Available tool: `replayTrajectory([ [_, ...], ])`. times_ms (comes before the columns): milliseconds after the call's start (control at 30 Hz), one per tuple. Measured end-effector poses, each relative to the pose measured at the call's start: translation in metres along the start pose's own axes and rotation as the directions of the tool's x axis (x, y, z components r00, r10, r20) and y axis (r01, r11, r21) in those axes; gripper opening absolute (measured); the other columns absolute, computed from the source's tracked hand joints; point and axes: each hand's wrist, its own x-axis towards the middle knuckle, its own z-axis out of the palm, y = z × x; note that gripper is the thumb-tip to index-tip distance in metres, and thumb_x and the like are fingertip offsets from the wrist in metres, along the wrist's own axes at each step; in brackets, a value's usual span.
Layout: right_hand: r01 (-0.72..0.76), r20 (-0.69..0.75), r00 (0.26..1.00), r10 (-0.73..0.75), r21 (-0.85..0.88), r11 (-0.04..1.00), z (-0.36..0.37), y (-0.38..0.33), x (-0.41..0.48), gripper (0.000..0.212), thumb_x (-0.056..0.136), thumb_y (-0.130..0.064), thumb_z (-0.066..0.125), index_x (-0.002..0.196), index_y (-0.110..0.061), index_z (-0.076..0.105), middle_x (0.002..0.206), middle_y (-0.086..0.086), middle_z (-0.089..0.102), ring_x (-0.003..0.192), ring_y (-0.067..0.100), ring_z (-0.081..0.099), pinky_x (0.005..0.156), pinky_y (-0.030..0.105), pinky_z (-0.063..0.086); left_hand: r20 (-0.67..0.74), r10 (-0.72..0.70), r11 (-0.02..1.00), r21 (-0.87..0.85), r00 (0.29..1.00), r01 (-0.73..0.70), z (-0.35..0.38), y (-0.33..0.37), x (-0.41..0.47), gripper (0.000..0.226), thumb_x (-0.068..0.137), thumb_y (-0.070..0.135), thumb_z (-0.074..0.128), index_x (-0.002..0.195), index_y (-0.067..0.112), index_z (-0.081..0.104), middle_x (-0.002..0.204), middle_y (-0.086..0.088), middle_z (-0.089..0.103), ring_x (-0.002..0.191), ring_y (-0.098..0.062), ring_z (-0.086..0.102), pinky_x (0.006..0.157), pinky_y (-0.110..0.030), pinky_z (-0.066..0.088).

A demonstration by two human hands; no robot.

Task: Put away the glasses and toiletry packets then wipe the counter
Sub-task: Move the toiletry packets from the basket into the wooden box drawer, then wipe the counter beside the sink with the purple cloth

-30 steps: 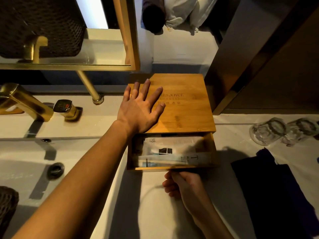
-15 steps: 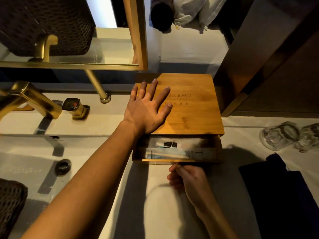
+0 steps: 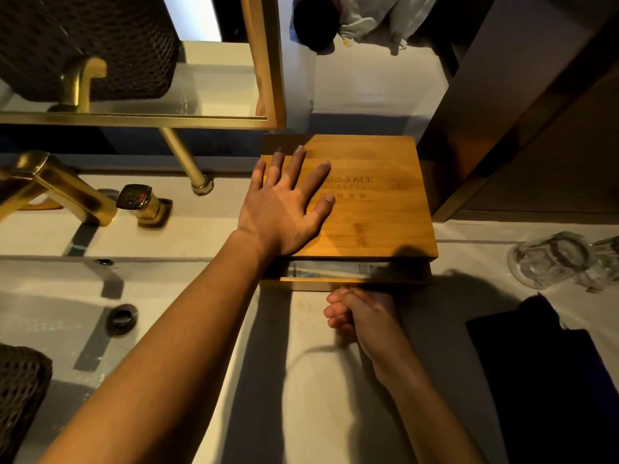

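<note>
Two hands — left [image 3: 281, 209] flat on wooden box [image 3: 375, 212], right [image 3: 361, 313] curled at drawer [image 3: 351, 283], two glasses [image 3: 549, 259].

Honey-brown wooden box [image 3: 368, 212], gold faucet [image 3: 57, 189], dark navy cloth [image 3: 542, 380]

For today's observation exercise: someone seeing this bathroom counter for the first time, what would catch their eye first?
The wooden box at centre stands out, with the left hand pressed flat on its lid and the right hand at the front of its nearly shut drawer, where toiletry packets still show. Left of it gleams a gold faucet over the sink; two clear glasses sit at far right.
</note>
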Motion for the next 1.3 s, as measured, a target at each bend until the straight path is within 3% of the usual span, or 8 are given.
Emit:
replayTrajectory([
  [267, 0.062, -0.011, 0.998, -0.064, -0.080, 0.995, 0.005, -0.014, 0.026, 0.031, 0.100, -0.019, 0.052, 0.074, -0.012, 0.069, 0.052, -0.005, 0.066, 0.044, 0.003, 0.058, 0.041, 0.012, 0.042, 0.008, -0.005, 1.000, 0.003, 1.000, 0.005, -0.001, 0.001, -0.001, 0.066, 0.098, 0.070, 0.010, 0.159, 0.045, 0.012, 0.171, -0.001, 0.006, 0.158, -0.031, 0.001, 0.127, -0.053, 0.003],
  [467, 0.120, -0.008, 0.992, -0.123, -0.142, 0.982, 0.003, -0.011, 0.036, 0.035, 0.101, -0.022, 0.051, 0.073, -0.016, 0.069, 0.053, -0.007, 0.068, 0.047, 0.004, 0.061, 0.044, 0.013, 0.043, 0.009, -0.006, 1.000, 0.015, 1.000, 0.006, 0.000, 0.001, -0.001, 0.066, 0.098, 0.070, 0.011, 0.159, 0.045, 0.013, 0.171, -0.001, 0.008, 0.158, -0.031, 0.002, 0.127, -0.052, 0.003],
  [633, -0.010, 0.028, 1.000, 0.011, -0.030, 1.000, 0.004, -0.009, 0.044, 0.032, 0.100, -0.026, 0.052, 0.074, -0.014, 0.067, 0.056, -0.004, 0.061, 0.038, 0.004, 0.051, 0.038, 0.015, 0.034, 0.007, -0.009, 1.000, 0.013, 1.000, 0.009, 0.002, 0.001, 0.000, 0.067, 0.097, 0.072, 0.011, 0.158, 0.045, 0.014, 0.171, -0.001, 0.009, 0.158, -0.032, 0.004, 0.127, -0.053, 0.004],
  [867, 0.175, -0.023, 0.980, -0.198, -0.383, 0.907, -0.040, -0.005, 0.021, 0.046, 0.076, -0.072, 0.051, 0.084, -0.032, 0.072, 0.070, -0.011, 0.074, 0.063, 0.008, 0.068, 0.074, 0.042, 0.060, -0.066, -0.050, 0.998, 0.046, 0.997, 0.053, -0.007, 0.006, -0.008, 0.069, 0.098, 0.070, 0.020, 0.154, 0.032, 0.034, 0.166, -0.009, 0.026, 0.154, -0.034, 0.020, 0.123, -0.051, 0.018],
  [967, 0.427, -0.066, 0.821, -0.567, -0.588, 0.687, -0.095, 0.015, -0.006, 0.029, 0.091, -0.052, 0.052, 0.086, -0.029, 0.069, 0.074, -0.010, 0.071, 0.072, 0.006, 0.067, 0.069, 0.038, 0.060, 0.016, -0.064, 0.997, -0.031, 0.998, 0.064, -0.007, 0.007, -0.032, 0.071, 0.099, 0.069, 0.010, 0.159, 0.032, 0.023, 0.169, -0.004, 0.017, 0.157, -0.028, 0.011, 0.126, -0.051, 0.012],
  [1067, 0.351, -0.134, 0.713, -0.689, -0.782, 0.515, -0.165, 0.047, -0.038, 0.038, 0.092, -0.043, 0.054, 0.117, -0.017, 0.067, 0.123, 0.007, 0.067, 0.114, 0.025, 0.063, 0.097, 0.049, 0.052, 0.067, -0.047, 0.992, -0.116, 0.997, 0.055, -0.005, 0.006, -0.082, 0.066, 0.102, 0.065, 0.012, 0.161, 0.037, 0.005, 0.172, 0.001, -0.002, 0.158, -0.024, -0.006, 0.127, -0.053, 0.006],
  [1200, -0.020, -0.072, 0.885, -0.459, -0.993, 0.118, -0.243, 0.087, -0.079, 0.072, 0.091, -0.067, 0.021, 0.154, -0.032, 0.031, 0.164, 0.014, 0.020, 0.150, 0.036, 0.019, 0.119, 0.055, 0.018, 0.129, -0.080, 0.983, -0.154, 0.988, 0.100, -0.007, 0.010, -0.179, 0.067, 0.100, 0.065, 0.011, 0.161, 0.040, -0.001, 0.170, 0.005, -0.014, 0.157, -0.020, -0.013, 0.128, -0.049, 0.000],
  [1300, -0.063, -0.082, 0.916, -0.394, -0.996, 0.060, -0.253, 0.101, -0.089, 0.080, 0.088, -0.072, -0.002, 0.156, -0.034, 0.017, 0.166, 0.012, 0.011, 0.153, 0.034, 0.012, 0.121, 0.056, 0.012, 0.254, -0.108, 0.977, -0.153, 0.961, 0.150, -0.002, 0.012, -0.273, 0.067, 0.097, 0.068, 0.006, 0.160, 0.043, -0.001, 0.168, 0.009, -0.019, 0.156, -0.013, -0.020, 0.128, -0.052, -0.002],
])
